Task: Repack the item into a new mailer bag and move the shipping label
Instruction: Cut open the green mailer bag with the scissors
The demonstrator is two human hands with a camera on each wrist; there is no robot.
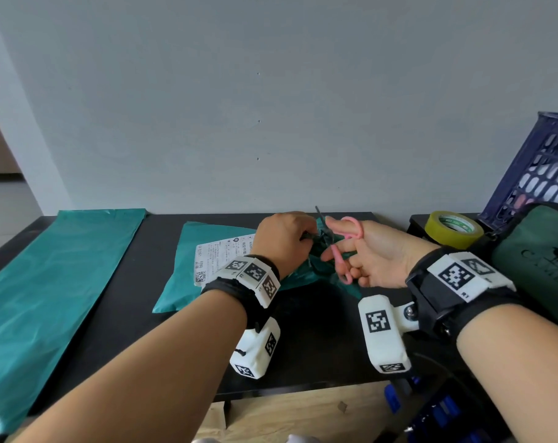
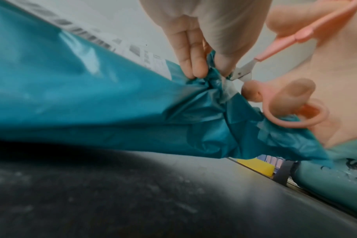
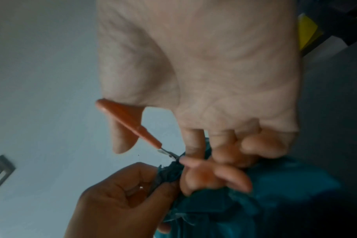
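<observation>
We note the left hand (image 1: 282,238) pinching the bunched, taped end of the teal plastic mailer bag (image 2: 96,103), lifted off the black tabletop (image 1: 306,340). The right hand (image 1: 376,254) grips pink-handled scissors (image 1: 340,254), blades apart at that pinched end. The white shipping label (image 1: 221,259) lies on the bag, left of the pinch. A second flat teal mailer (image 1: 54,270) lies well apart, leftward.

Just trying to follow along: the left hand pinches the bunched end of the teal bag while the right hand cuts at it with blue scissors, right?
Not quite. The scissors are pink, not blue, as the head view shows. The rest holds: the left hand pinches the bunched end of the teal bag while the right hand cuts.
</observation>
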